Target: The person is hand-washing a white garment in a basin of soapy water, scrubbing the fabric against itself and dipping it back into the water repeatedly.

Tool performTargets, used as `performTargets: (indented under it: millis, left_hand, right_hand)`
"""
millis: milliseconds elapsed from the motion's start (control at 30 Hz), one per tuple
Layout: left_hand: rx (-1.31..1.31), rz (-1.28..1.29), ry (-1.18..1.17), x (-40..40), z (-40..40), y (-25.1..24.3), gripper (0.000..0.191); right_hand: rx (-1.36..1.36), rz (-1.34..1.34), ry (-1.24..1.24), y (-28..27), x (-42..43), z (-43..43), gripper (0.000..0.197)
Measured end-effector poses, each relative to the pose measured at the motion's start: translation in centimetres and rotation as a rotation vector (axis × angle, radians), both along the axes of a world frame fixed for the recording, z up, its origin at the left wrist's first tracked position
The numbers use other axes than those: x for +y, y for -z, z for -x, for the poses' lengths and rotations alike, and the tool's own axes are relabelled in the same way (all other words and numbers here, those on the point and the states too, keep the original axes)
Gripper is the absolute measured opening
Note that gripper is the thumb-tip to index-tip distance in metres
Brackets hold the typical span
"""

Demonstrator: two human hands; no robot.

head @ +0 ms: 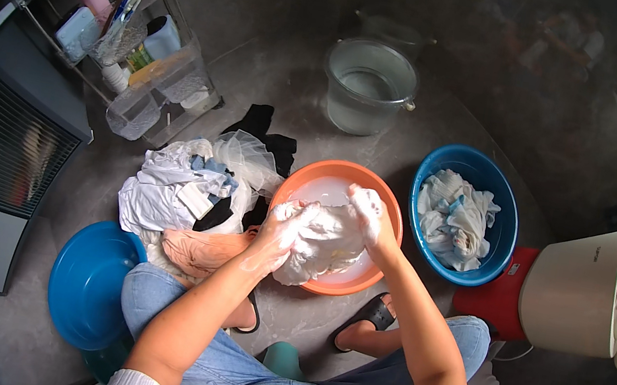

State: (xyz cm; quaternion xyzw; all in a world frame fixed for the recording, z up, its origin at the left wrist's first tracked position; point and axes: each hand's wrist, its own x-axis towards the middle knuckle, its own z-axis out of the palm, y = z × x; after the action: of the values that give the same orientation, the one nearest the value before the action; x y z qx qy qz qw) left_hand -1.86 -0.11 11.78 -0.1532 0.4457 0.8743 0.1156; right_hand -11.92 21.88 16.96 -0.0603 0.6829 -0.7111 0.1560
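Note:
Between my knees sits an orange plastic basin (348,168) with whitish, soapy water (320,187) in it. A wet white cloth (331,242) is stretched between my hands over the basin, and its lower left part hangs at the near rim. My left hand (285,228) grips the cloth's left side, with foam on the fingers and wrist. Thick suds cover my right hand (369,215), which holds the cloth's right side; the fingers are partly hidden by foam.
A heap of clothes (153,188) lies left of the basin, near an empty-looking blue basin (91,284). On the right are a blue basin (413,234) of white laundry (454,217) and a cream-and-red machine (570,291). A clear bucket (358,112) stands ahead; a shelf rack (149,104) stands far left.

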Motion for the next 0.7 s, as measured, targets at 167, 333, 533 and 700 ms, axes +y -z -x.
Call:
performTargets:
  millis: [167,333,533,700]
  left_hand:
    - [-0.218,-0.02,-0.181,2.9,0.5,-2.0,0.021]
    - [-0.118,-0.263,-0.106,0.0,-1.0,1.8,0.03]
    - [-0.258,-0.107,-0.273,3.8,3.9,3.7,0.031]
    - [-0.144,-0.427,-0.066,3.1,0.6,4.9,0.034]
  right_hand:
    - [0.276,-0.301,-0.173,4.3,3.6,1.1,0.048]
    - [0.699,-0.342,-0.278,-0.7,-3.5,-6.1,0.023]
    - [0.667,-0.734,-0.108,0.0,-4.8,-5.8,0.042]
    - [0.86,-0.587,-0.169,-2.1,-4.2,-6.9,0.016]
